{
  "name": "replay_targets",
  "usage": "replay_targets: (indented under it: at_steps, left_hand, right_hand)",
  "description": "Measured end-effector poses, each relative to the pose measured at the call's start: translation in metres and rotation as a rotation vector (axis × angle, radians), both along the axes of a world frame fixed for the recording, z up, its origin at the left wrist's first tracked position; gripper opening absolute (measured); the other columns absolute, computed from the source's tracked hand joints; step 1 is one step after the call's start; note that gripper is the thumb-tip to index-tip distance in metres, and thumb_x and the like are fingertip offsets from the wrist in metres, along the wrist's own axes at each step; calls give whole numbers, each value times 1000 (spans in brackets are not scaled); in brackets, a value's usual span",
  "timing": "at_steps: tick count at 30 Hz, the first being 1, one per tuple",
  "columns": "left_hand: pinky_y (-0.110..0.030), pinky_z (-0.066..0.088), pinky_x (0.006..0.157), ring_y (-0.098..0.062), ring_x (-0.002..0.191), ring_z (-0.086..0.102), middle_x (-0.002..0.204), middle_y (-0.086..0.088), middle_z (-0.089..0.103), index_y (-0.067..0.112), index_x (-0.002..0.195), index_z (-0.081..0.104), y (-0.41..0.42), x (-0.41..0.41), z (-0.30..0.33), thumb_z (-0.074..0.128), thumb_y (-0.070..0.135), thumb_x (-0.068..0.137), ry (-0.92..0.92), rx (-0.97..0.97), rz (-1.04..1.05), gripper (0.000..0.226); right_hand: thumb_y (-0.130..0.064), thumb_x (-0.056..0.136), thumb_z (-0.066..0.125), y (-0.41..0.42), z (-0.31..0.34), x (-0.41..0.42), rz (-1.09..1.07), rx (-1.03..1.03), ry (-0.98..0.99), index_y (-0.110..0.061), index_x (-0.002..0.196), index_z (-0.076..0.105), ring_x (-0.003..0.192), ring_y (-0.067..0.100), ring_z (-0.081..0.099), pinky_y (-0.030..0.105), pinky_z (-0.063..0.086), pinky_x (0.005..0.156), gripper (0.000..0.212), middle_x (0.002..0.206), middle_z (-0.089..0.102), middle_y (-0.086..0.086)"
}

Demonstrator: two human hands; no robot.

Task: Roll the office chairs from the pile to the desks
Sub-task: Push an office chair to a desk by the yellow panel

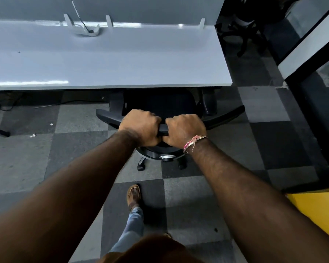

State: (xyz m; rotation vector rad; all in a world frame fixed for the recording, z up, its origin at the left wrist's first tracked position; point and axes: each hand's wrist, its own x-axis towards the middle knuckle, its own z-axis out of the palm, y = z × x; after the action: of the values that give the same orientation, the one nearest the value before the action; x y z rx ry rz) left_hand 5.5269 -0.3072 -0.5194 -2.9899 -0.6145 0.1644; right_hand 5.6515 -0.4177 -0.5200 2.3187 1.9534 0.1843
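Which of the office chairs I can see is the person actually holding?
The black chair at the white desk, both hands gripping its backrest top: left hand, right hand. The other chair, far right beyond the desk, stands untouched.

Black office chair (160,105) tucked partly under white desk (110,59).

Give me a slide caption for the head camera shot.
Both hands, left and right, grip a black office chair's backrest, its seat under the white desk.

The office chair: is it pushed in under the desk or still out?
Partly in: the office chair has its seat under the desk edge; its backrest remains outside.
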Motion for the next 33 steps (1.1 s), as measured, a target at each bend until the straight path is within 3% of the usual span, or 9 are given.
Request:
replay_targets:
  at_steps: [14,24,33]
  left_hand:
    - [-34,52,66,-24,81,69,90,5,69,29,81,51,133,50,0,53,56,81,-59,-72,-38,27]
    - [-35,52,64,-20,72,64,83,6,66,29,81,50,140,59,-4,51,55,84,-70,-80,-47,27]
    - [-36,55,68,-21,78,68,89,6,67,29,84,52,127,62,3,53,54,82,5,-78,18,26]
  right_hand:
    - [-56,72,66,132,2,47,-45,13,25,-21,83,64,77,29,67,33,38,63,37,79,69,1]
    - [-56,60,74,140,-3,58,-45,45,-19,-20,67,60,59,27,64,29,39,54,39,63,64,-1]
    - [-54,67,70,132,-1,63,27,40,-1,-20,74,64,67,27,66,31,37,56,36,71,68,1]
